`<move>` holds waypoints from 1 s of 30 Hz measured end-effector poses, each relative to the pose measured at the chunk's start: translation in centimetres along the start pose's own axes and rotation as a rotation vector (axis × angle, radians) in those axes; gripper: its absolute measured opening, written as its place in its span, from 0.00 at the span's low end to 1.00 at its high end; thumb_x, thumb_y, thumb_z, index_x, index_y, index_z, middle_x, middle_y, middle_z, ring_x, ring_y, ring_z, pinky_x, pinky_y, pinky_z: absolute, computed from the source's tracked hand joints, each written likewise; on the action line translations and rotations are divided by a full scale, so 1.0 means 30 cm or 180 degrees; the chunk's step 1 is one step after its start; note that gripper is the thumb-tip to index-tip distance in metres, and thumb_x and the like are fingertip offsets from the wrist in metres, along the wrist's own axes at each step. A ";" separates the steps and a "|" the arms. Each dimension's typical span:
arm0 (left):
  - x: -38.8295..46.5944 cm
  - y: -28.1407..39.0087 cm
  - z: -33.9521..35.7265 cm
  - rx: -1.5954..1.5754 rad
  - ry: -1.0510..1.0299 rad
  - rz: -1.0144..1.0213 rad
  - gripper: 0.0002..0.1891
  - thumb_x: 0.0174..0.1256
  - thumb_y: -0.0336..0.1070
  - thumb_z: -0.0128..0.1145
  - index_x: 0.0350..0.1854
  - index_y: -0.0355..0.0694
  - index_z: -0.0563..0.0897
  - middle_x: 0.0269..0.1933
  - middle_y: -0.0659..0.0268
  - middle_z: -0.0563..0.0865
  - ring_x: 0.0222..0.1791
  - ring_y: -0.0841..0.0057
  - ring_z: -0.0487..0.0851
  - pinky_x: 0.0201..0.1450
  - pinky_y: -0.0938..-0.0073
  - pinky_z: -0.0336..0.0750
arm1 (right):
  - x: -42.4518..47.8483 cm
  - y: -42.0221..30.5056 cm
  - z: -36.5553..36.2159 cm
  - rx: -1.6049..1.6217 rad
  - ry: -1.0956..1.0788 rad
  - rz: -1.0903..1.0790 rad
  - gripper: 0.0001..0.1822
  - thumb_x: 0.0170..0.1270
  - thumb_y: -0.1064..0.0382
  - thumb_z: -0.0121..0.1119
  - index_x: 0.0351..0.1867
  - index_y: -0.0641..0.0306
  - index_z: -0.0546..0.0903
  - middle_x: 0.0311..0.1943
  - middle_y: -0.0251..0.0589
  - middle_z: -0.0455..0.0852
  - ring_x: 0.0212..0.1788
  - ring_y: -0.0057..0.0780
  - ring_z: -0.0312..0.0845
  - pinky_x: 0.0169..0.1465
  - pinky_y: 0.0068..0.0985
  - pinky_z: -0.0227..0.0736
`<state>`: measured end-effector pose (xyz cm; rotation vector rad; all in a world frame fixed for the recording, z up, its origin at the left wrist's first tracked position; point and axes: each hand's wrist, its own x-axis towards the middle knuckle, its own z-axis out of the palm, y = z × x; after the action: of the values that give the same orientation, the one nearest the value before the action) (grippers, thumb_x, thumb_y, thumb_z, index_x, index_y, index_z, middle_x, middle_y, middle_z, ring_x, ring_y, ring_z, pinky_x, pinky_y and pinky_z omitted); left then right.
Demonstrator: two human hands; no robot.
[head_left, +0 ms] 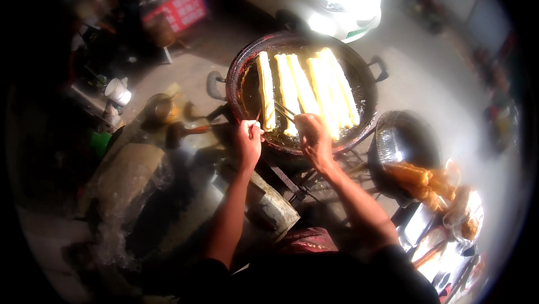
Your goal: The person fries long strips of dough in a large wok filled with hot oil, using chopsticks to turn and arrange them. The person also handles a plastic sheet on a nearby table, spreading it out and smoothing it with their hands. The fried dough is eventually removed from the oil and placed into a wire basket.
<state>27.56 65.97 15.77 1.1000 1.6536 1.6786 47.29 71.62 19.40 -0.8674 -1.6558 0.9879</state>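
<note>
A wide round wok [232,93] of dark oil stands before me, with a loop handle on each side. Several long, pale dough sticks [290,89] float in it side by side, partly washed out by sunlight. My right hand [313,137], over the near rim, grips a pair of long chopsticks [284,108]. Their tips reach left to the leftmost dough stick [266,93]. At the near-left rim, my left hand [251,142] is closed around a thin stick [258,114], of which only a short piece shows by the lower end of that dough stick.
Golden fried dough sticks [414,180] lean in a dark metal pot [379,152] on the right. Below it are plastic bags [465,215]. A plastic-covered dough slab [130,169] lies at left, near a wooden-handled tool [198,129]. Beyond the wok is a white car [337,5].
</note>
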 end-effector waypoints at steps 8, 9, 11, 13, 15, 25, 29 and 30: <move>-0.049 0.030 -0.044 -0.0044 -0.0033 -0.0187 0.10 0.80 0.35 0.52 0.51 0.33 0.78 0.36 0.61 0.86 0.29 0.79 0.81 0.38 0.75 0.77 | -0.008 -0.018 -0.001 -0.0068 0.0137 0.0509 0.20 0.65 0.84 0.50 0.53 0.67 0.84 0.44 0.42 0.86 0.39 0.23 0.82 0.37 0.14 0.76; -0.056 0.037 -0.042 -0.0015 -0.0021 -0.0209 0.10 0.80 0.35 0.52 0.51 0.33 0.78 0.36 0.61 0.86 0.29 0.79 0.81 0.38 0.75 0.77 | -0.010 -0.029 0.003 0.0179 0.0191 0.0656 0.16 0.71 0.83 0.50 0.51 0.68 0.84 0.43 0.40 0.87 0.38 0.19 0.81 0.34 0.09 0.74; -0.063 0.050 -0.041 0.0040 0.0005 -0.0223 0.10 0.80 0.35 0.53 0.51 0.33 0.79 0.36 0.61 0.86 0.29 0.79 0.81 0.38 0.75 0.77 | -0.014 0.017 0.002 0.0654 0.0154 0.0872 0.17 0.71 0.83 0.49 0.50 0.66 0.85 0.43 0.41 0.88 0.39 0.20 0.83 0.37 0.09 0.77; -0.065 0.055 -0.037 0.0136 -0.0008 -0.0219 0.10 0.79 0.35 0.53 0.51 0.33 0.79 0.36 0.61 0.86 0.30 0.79 0.81 0.38 0.75 0.77 | -0.017 0.090 -0.010 0.0776 0.0213 0.0882 0.17 0.70 0.83 0.49 0.50 0.65 0.86 0.44 0.42 0.88 0.40 0.21 0.84 0.40 0.11 0.80; -0.070 0.044 -0.062 0.0296 0.0014 -0.0200 0.10 0.79 0.35 0.54 0.51 0.33 0.80 0.37 0.61 0.86 0.30 0.79 0.81 0.38 0.75 0.77 | -0.014 0.093 -0.032 0.0020 0.0212 0.0281 0.16 0.69 0.82 0.52 0.49 0.65 0.86 0.44 0.42 0.90 0.43 0.24 0.86 0.44 0.16 0.83; -0.097 0.033 -0.088 -0.0031 -0.0567 0.0071 0.09 0.78 0.29 0.53 0.53 0.33 0.80 0.36 0.63 0.85 0.32 0.81 0.82 0.39 0.78 0.79 | 0.018 0.029 -0.350 -0.1482 0.1074 -0.0029 0.09 0.76 0.64 0.61 0.50 0.65 0.87 0.39 0.36 0.91 0.39 0.22 0.85 0.45 0.23 0.78; -0.096 0.017 -0.105 -0.0105 -0.0546 0.0235 0.08 0.77 0.28 0.53 0.52 0.33 0.80 0.35 0.63 0.85 0.30 0.81 0.81 0.37 0.77 0.79 | 0.031 0.086 -0.382 -0.1077 0.1107 0.0070 0.11 0.77 0.61 0.62 0.50 0.66 0.87 0.39 0.35 0.92 0.38 0.23 0.87 0.45 0.23 0.78; -0.094 0.017 -0.111 0.0003 -0.0549 0.0241 0.08 0.77 0.28 0.53 0.52 0.33 0.80 0.35 0.63 0.85 0.30 0.81 0.81 0.37 0.77 0.79 | 0.044 0.081 -0.375 -0.1390 0.1140 0.0183 0.10 0.76 0.62 0.61 0.49 0.65 0.87 0.39 0.36 0.92 0.36 0.23 0.86 0.43 0.24 0.79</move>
<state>26.33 61.76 16.03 1.2844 1.5218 1.5803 57.97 76.09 19.80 -1.3042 -1.5585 0.4697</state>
